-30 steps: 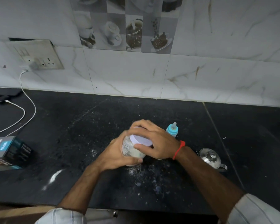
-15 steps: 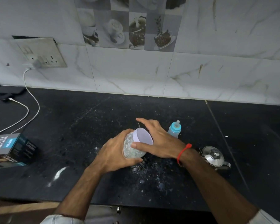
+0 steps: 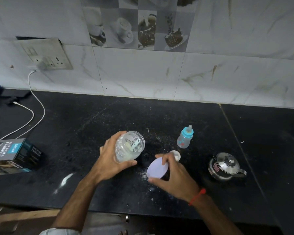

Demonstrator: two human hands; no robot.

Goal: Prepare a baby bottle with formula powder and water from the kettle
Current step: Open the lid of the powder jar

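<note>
Head view, looking down at black bench (image 3: 159,116) w/ white tiled wall behind.

Your left hand (image 3: 107,160) grips the clear formula jar (image 3: 129,146) round its body, fingers and thumb curled on it. Jar is tilted, open mouth toward the back-right, held near the bench centre. Inside: pale powder low in the jar, plus a scoop (image 3: 135,144) w/ a light handle.

Your right hand (image 3: 175,178) holds the white lid (image 3: 157,167), pinched at its rim between thumb and fingers, just right of the jar and apart from it. Lid is off the jar, flat face turned up toward the camera. Whether it touches the bench cannot be told. A small white round object (image 3: 176,154) sits just behind the fingertips; what it is cannot be told.

Baby bottle (image 3: 185,137) stands upright on the bench, back-right of the jar, blue collar and teat on; body looks clear.

Steel kettle (image 3: 225,166), lid on, sits toward the bench's right part, right of your right hand, near the seam in the counter.

Red thread (image 3: 197,196) on your right wrist.

Left edge of bench: dark printed box (image 3: 14,155) lying flat. White cable (image 3: 36,106) runs from the wall socket (image 3: 46,56) down across the back-left corner. Pale specks scattered over the bench centre.
</note>
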